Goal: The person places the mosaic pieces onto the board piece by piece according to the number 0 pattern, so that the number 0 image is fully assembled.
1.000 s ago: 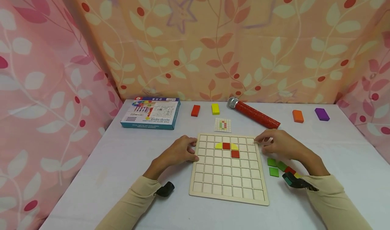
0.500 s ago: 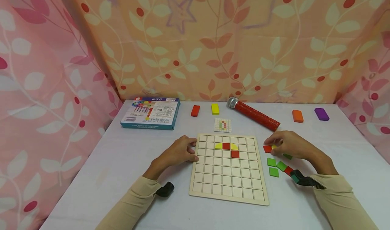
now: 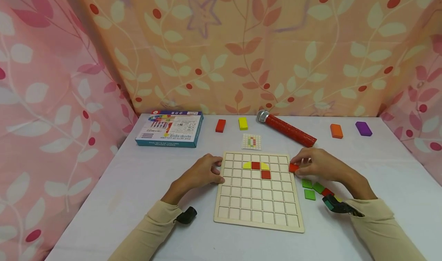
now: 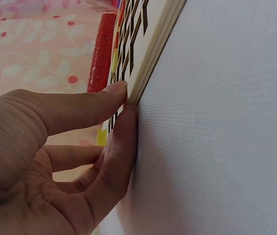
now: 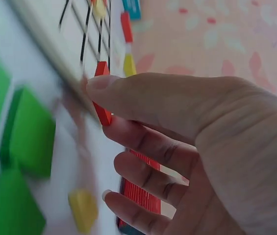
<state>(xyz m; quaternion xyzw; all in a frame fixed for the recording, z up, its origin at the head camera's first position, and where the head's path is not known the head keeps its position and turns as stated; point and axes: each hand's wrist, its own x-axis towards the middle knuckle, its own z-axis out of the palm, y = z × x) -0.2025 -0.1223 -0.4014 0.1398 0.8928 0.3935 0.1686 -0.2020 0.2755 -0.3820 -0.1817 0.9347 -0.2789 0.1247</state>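
Right grip: the right hand [image 3: 319, 164] pinches a red tile [image 3: 294, 167] between thumb and fingertips, clamped on it; the wrist view shows the tile held on edge.
Red tile: at the fingertips, right at the right edge of the wooden grid board [image 3: 257, 211], level with its second row.
Left grip: the left hand [image 3: 202, 172] rests on the desk [image 3: 138, 184], thumb and forefinger relaxed and nearly straight, pressing against the board's left edge; it is clamped on nothing.
Board: lies flat between the two grips; on it sit two yellow pieces [image 3: 247, 165] with a red square [image 3: 256, 165] between them, and another red square [image 3: 266, 174] one row nearer the person.
Loose tiles: green tiles [image 3: 309, 194] lie on the desk just under and behind the right grip, toward the wrist, with a red one and a yellow one partly hidden by the sleeve.
Beyond the right grip: a red glitter microphone [image 3: 286, 128], and further right an orange block [image 3: 336, 131] and a purple block [image 3: 363, 128].
Beyond the left grip: a pattern card [image 3: 251, 141], a red block [image 3: 220, 125], a yellow block [image 3: 243, 123] and a blue box [image 3: 169, 128].
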